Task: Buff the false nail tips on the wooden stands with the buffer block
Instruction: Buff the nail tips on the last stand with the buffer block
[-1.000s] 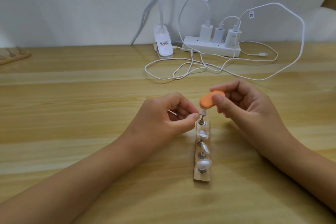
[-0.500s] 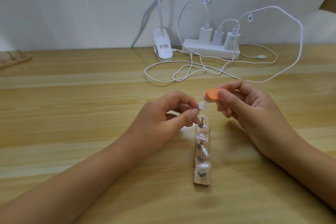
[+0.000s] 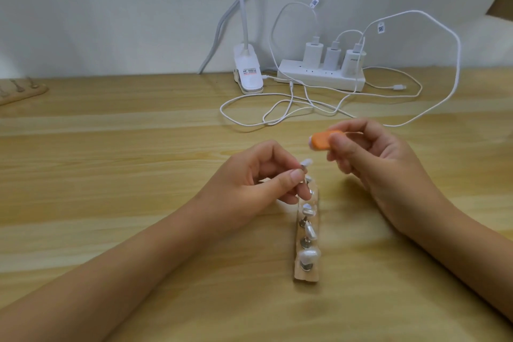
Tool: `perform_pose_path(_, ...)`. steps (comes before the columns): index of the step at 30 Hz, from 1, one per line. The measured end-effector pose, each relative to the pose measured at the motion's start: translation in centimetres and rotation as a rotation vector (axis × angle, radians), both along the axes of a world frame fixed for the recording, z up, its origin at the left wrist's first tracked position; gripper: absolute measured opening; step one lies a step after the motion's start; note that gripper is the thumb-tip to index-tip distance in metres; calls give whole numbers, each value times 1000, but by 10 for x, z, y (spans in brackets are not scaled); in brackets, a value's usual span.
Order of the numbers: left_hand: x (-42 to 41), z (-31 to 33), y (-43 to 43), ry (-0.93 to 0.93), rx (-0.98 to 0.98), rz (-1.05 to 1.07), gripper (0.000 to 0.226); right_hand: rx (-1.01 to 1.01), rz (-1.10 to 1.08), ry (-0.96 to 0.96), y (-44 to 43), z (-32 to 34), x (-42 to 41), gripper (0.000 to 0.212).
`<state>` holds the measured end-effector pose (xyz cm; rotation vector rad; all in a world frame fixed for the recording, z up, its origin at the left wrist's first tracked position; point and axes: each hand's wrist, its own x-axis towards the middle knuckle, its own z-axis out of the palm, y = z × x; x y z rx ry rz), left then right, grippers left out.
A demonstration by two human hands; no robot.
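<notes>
A: Where is the work going on?

B: Just above the far end of the pale wooden stand (image 3: 305, 276), a slim strip lying lengthwise on the light wood counter (image 3: 111, 175). The left hand (image 3: 249, 183) pinches a small metal pin between thumb and forefinger. A white false nail tip (image 3: 306, 161) sits on top of that pin.

A: Off the stand, then?

B: It looks lifted clear, but the fingers (image 3: 294, 176) hide the pin's foot, so I can't be sure. Gripping by the pin makes sense, since the tip's surface is left bare for buffing.

A: And the buffer?

B: The right hand (image 3: 369, 158) has the orange oval buffer block (image 3: 323, 141) nipped between thumb and forefinger, with the other fingers curled beneath. It is beyond the stand's far end and a little to the right, near the tip but apart from it.

A: So there's no rubbing at this instant?

B: I see no contact. I'd judge the next move is to bring the block's flat face onto the tip, lightly, because a pin held in two fingers can twist.

A: What else is there?

B: At least three more pearly nail tips (image 3: 308, 212) stand on pins along the stand, toward its near end. Far beyond the stand, by the wall, are a white power strip (image 3: 319, 78) with chargers, loose white cables (image 3: 277, 108) and a white lamp clip (image 3: 248, 75). Well to the stand's left lies a second wooden stand (image 3: 22, 93).
</notes>
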<state>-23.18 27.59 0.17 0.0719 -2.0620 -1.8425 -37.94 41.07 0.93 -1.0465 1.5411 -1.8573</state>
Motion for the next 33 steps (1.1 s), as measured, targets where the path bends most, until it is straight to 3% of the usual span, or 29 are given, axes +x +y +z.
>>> perform_pose_path(2, 0, 1, 2, -5, 23, -2, 10, -52, 58, -74, 2, 1, -2, 29)
perform_pose_path(5, 0, 3, 1, -4, 58, 2, 9, 19, 196, -11, 2, -1, 4, 24)
perform_pose_path(9, 0, 4, 1, -14, 109, 6, 6, 65, 65, -37, -2, -2, -4, 30)
perform_pose_path(13, 0, 4, 2, -14, 116, -1, 13, -5, 180, -73, 0, -1, 1, 25)
perform_pose_path(16, 0, 4, 1, -11, 114, -1, 12, 77, 105, 1, -2, -1, 2, 26)
perform_pose_path(20, 0, 3, 0, 4, 81, 11, 10, 56, -8, -122, 0, 3, -6, 24)
perform_pose_path(25, 0, 2, -4, 14, 43, 48, 7, 42, 187, -254, 3, -1, -4, 15)
perform_pose_path(30, 0, 2, -4, -8, 47, 57, 9, 29, 254, -199, 6, 1, 1, 23)
perform_pose_path(33, 0, 3, -3, 0, 74, 38, 8, 10, 192, -28, 6, 1, 7, 21)
